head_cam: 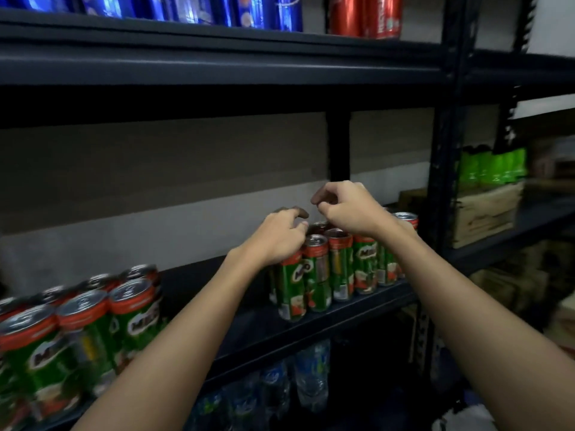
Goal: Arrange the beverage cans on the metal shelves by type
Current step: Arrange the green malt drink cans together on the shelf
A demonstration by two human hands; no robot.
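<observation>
Cans are the whole job here, and both hands are working over the small cluster of green cans (329,265) standing upright on the middle shelf (357,301), toward its right end beside the upright post (441,181). A second group of green cans (77,331) is sitting well to the left of that cluster on the same shelf, with a bare stretch of shelf between them. Above the cluster, blue cans (217,10) and red cans (367,15) are lining the top shelf; below it, bottles (280,390) are showing dimly.

The left hand (277,236) is resting on the left edge of the cluster, fingers curled over the top of the nearest can; whether it is actually gripping that can I cannot tell, since the hand is hiding the rim. The right hand (345,206) is hovering just above the cluster's back cans, fingers bent with thumb and forefinger drawn close, pinching nothing visible.

These cans are looking sealed and full, so each is likely handling as a stiff, fairly heavy cylinder with a smooth, somewhat slippery printed wall. Being tall and narrow and packed touching one another, they are liable to topple in a row if one is nudged sideways. The safest hold is probably around the upper body just under the red band, or fingers spread over the rim from above, lifting straight up clear of the neighbours before shifting a can along the shelf.
</observation>
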